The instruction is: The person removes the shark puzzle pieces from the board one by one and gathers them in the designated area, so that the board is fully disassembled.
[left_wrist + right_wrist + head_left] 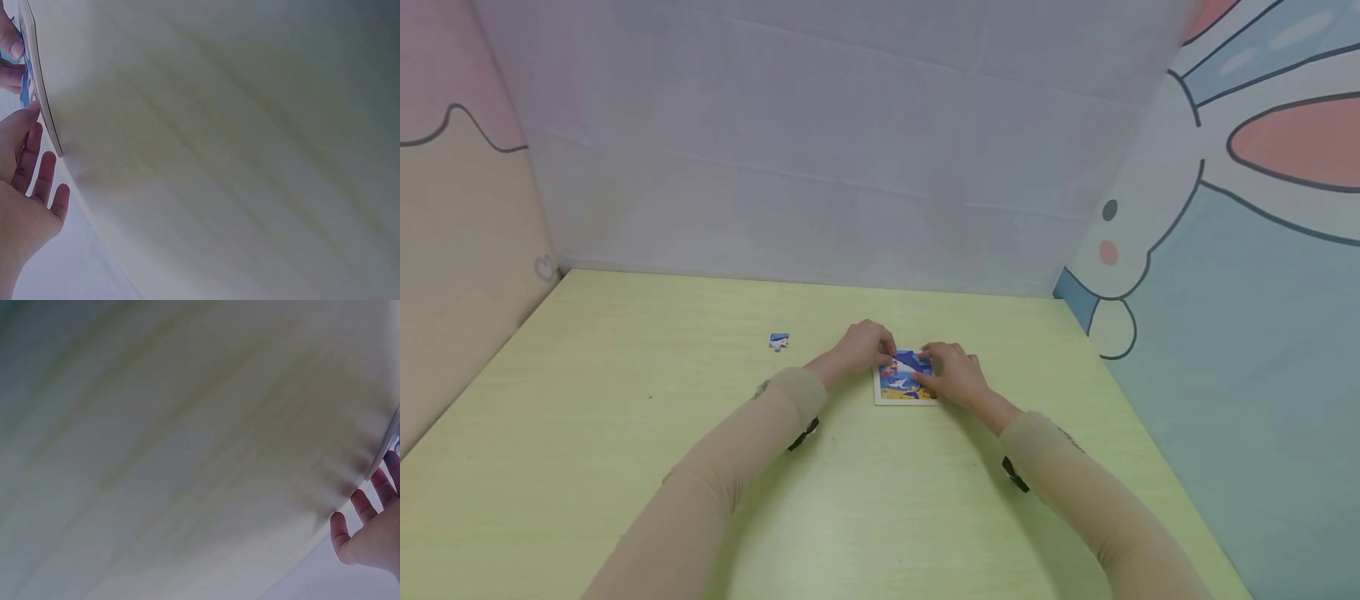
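A small jigsaw puzzle (898, 386) with a blue sea picture in a pale frame lies on the table between both hands. At its far left corner the left hand (862, 345) pinches a puzzle piece between thumb and index finger; the piece is mostly hidden. In the left wrist view this hand (28, 187) has its other fingers held loosely apart. From the right side the right hand (957, 376) rests its spread thumb and fingers on the puzzle, covering its right edge. Its fingers (340, 528) lie beside the frame in the right wrist view.
A loose puzzle piece (778, 342), blue and white, lies on the pale yellow-green table (865, 517), left of the left hand. A plain cloth wall (812, 167) stands behind the table, and a wall with a cartoon rabbit (1247, 333) on the right.
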